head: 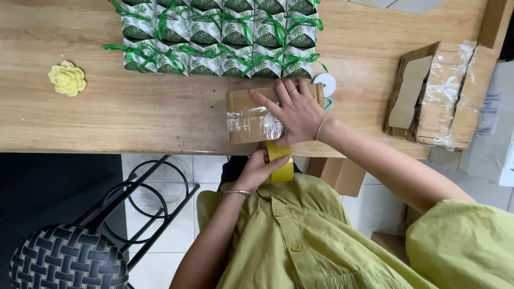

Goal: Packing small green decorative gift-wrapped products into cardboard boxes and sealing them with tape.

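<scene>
The cardboard box (251,115) at the tabletop's near edge already has clear tape across its middle. My right hand (297,112) lies spread flat on it, and my left hand (259,168) pinches the yellow tape roll (282,163), so I think more taping is left.

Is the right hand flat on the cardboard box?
Yes, the right hand lies palm down on the cardboard box while the left hand holds the tape roll.

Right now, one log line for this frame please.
left hand: holds tape roll | right hand: pressing cardboard box | table: gift boxes
</scene>
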